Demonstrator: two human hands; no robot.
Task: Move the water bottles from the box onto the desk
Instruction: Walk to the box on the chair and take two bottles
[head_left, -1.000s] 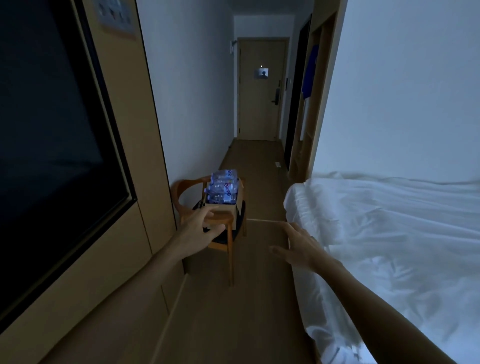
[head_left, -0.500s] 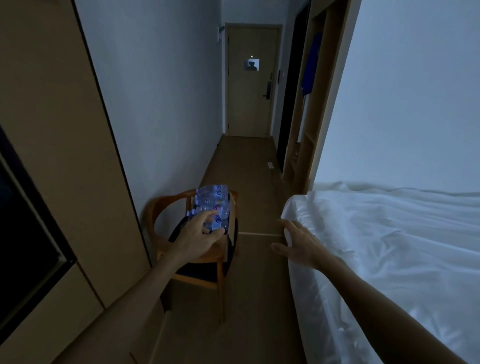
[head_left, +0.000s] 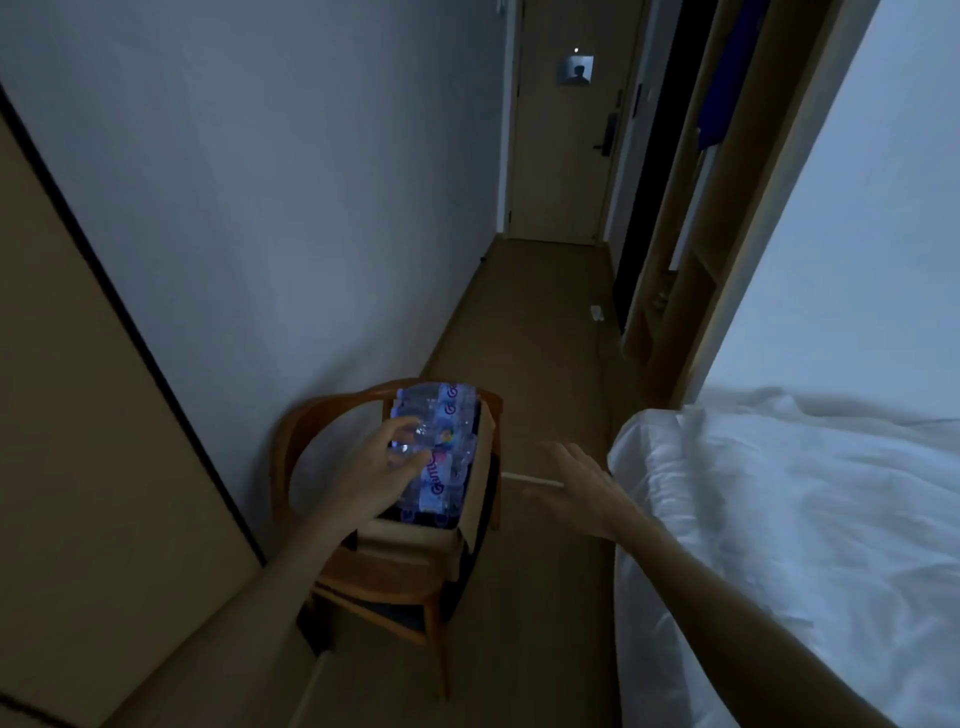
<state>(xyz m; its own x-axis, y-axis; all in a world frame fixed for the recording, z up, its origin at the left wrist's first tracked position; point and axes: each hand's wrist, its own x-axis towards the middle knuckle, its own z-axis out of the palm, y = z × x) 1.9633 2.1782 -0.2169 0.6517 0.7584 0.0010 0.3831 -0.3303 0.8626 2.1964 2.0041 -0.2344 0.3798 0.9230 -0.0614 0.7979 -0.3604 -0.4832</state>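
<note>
While no bottle had yet left the box (head_left: 415, 540), the step in hand was judged to be the first pick. Bottles (head_left: 441, 441) lay packed in the box on a chair (head_left: 332, 415), directly under the left hand (head_left: 374, 478). Its fingers were spread and curled onto the top bottles, touching but not closed round one. Right hand (head_left: 576, 483) hung open and empty, just beside the box. Next move calls for closing on one bottle and lifting clear.
</note>
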